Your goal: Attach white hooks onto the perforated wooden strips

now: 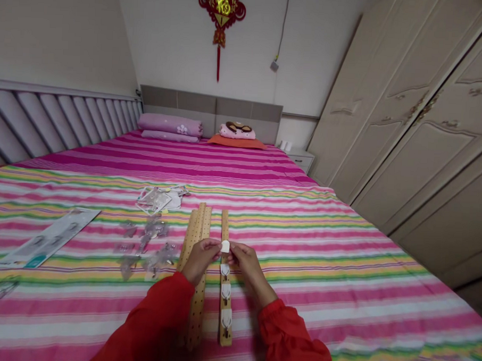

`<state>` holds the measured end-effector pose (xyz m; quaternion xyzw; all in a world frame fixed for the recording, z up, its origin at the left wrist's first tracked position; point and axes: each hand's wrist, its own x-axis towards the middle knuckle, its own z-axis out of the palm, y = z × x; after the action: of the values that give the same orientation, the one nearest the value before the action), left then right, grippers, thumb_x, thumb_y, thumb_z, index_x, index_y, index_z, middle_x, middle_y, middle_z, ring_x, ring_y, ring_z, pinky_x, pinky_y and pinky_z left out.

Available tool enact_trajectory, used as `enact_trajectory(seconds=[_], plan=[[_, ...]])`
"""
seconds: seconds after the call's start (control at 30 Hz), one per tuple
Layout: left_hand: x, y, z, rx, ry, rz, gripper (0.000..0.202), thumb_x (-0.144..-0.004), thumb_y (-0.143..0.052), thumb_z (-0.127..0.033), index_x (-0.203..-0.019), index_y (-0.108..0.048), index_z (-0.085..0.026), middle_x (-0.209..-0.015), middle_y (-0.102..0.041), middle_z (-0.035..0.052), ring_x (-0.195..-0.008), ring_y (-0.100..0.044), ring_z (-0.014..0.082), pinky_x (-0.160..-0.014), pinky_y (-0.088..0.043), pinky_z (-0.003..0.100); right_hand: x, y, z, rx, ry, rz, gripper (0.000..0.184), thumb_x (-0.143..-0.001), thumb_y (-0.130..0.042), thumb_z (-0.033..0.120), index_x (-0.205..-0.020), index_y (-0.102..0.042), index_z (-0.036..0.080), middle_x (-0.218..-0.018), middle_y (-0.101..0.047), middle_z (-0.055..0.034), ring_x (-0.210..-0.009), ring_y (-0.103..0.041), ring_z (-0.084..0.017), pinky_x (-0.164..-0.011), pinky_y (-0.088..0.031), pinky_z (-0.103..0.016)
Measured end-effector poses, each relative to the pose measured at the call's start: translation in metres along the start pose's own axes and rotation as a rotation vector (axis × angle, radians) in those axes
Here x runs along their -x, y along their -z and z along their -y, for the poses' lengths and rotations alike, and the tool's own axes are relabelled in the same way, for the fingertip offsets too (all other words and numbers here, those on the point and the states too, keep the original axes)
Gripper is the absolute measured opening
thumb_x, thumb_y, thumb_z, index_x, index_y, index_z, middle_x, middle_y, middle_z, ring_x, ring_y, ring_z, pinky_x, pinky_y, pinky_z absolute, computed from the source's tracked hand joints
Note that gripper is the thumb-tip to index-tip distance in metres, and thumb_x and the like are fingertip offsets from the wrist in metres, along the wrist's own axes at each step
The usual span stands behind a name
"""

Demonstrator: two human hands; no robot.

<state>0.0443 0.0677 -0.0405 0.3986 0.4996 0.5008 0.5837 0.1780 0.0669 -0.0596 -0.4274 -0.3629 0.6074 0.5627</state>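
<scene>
Lower centre: left hand (199, 259) and right hand (248, 264) both pinch a small white piece (225, 247) over the wooden strip (225, 225); its detail is indistinct, and the red sleeves (155, 326) are cut off below.

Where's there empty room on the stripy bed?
Bare: striped bedsheet right of the narrow wooden strip with white hooks, and beyond toward pink pillows. Crowded: left of the wide perforated boards, clear plastic hooks and packaging card; middle, left hand and right hand pinching a small white pad.
</scene>
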Motion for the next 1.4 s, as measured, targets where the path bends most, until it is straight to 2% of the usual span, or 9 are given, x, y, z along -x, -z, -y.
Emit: enact_trajectory(seconds=[0.13, 0.27, 0.47, 0.6, 0.8, 1.03, 1.1, 1.23, 1.4], plan=[[-0.001, 0.001, -0.001, 0.06, 0.017, 0.011, 0.031, -0.053, -0.079, -0.034, -0.072, -0.065, -0.013, -0.06, -0.063, -0.0005, -0.058, -0.056, 0.009, -0.059, -0.043, 0.021, -0.002, 0.0, 0.002, -0.078, -0.012, 0.01, 0.032, -0.056, -0.076, 0.042, -0.071, -0.073, 0.014, -0.055, -0.063, -0.0001, -0.048, -0.054, -0.011, -0.047, -0.043, -0.023], [0.0, 0.002, 0.0, 0.269, 0.15, 0.084, 0.023, -0.058, -0.08, -0.026, -0.074, -0.067, -0.015, -0.065, -0.064, 0.0001, -0.061, -0.058, 0.0075, -0.062, -0.046, 0.018, 0.002, 0.0, 0.004, -0.033, -0.016, 0.009, 0.035, -0.054, -0.078, 0.036, -0.082, -0.075, 0.016, -0.056, -0.064, 0.0008, -0.048, -0.053, -0.01, -0.044, -0.038, -0.02], [0.004, 0.005, 0.003, 0.326, 0.242, 0.101, 0.012, -0.065, -0.076, -0.018, -0.072, -0.067, -0.014, -0.066, -0.066, 0.0025, -0.06, -0.06, 0.0078, -0.062, -0.049, 0.018, 0.008, -0.003, 0.007, 0.027, 0.043, 0.038, 0.027, -0.054, -0.079, 0.037, -0.069, -0.073, 0.016, -0.049, -0.062, 0.0013, -0.044, -0.05, -0.01, -0.045, -0.039, -0.022], [0.011, 0.001, 0.0, 0.292, 0.176, 0.139, 0.023, -0.068, -0.075, -0.033, -0.08, -0.066, -0.015, -0.08, -0.07, 0.0064, -0.072, -0.065, 0.0122, -0.07, -0.051, 0.022, 0.009, -0.005, 0.012, 0.046, 0.103, -0.009, 0.025, -0.053, -0.079, 0.036, -0.066, -0.071, 0.016, -0.05, -0.063, 0.0016, -0.044, -0.052, -0.01, -0.045, -0.041, -0.023], [0.018, -0.002, -0.004, 0.242, 0.039, 0.155, 0.041, -0.054, -0.084, -0.03, -0.087, -0.065, -0.015, -0.085, -0.07, 0.0056, -0.077, -0.064, 0.0141, -0.078, -0.05, 0.027, 0.014, -0.007, 0.019, 0.047, 0.062, -0.007, 0.026, -0.053, -0.08, 0.037, -0.064, -0.067, 0.017, -0.046, -0.062, 0.0022, -0.04, -0.053, -0.011, -0.042, -0.042, -0.022], [0.02, -0.003, 0.001, 0.075, -0.04, 0.372, 0.045, -0.065, -0.075, -0.039, -0.101, -0.067, -0.014, -0.079, -0.067, 0.0046, -0.074, -0.061, 0.0149, -0.073, -0.048, 0.028, 0.021, -0.008, 0.018, -0.033, -0.079, -0.034, 0.023, -0.055, -0.079, 0.032, -0.063, -0.066, 0.015, -0.045, -0.061, 0.002, -0.037, -0.05, -0.008, -0.039, -0.039, -0.019], [0.019, -0.004, 0.003, 0.044, -0.058, 0.308, 0.05, -0.062, -0.077, -0.037, -0.105, -0.066, -0.015, -0.085, -0.067, 0.005, -0.08, -0.062, 0.0164, -0.075, -0.048, 0.028, 0.02, -0.008, 0.017, -0.069, -0.097, -0.045, 0.021, -0.055, -0.078, 0.03, -0.063, -0.066, 0.015, -0.044, -0.061, 0.002, -0.036, -0.049, -0.007, -0.037, -0.037, -0.017], [0.016, -0.003, 0.009, 0.03, -0.138, 0.059, 0.059, -0.051, -0.083, -0.028, -0.105, -0.062, -0.018, -0.101, -0.065, 0.0063, -0.094, -0.061, 0.0181, -0.081, -0.048, 0.028, 0.019, -0.006, 0.014, -0.179, -0.132, -0.071, 0.021, -0.054, -0.078, 0.026, -0.064, -0.065, 0.014, -0.048, -0.064, 0.0, -0.038, -0.049, -0.006, -0.035, -0.035, -0.015], [0.015, 0.0, 0.011, 0.17, -0.084, 0.118, 0.037, -0.058, -0.08, -0.031, -0.088, -0.064, -0.015, -0.088, -0.069, 0.0063, -0.084, -0.063, 0.0161, -0.081, -0.048, 0.029, 0.021, -0.005, 0.015, -0.289, -0.215, -0.069, 0.022, -0.052, -0.08, 0.022, -0.067, -0.066, 0.013, -0.056, -0.068, -0.0033, -0.045, -0.057, -0.008, -0.04, -0.043, -0.014]])
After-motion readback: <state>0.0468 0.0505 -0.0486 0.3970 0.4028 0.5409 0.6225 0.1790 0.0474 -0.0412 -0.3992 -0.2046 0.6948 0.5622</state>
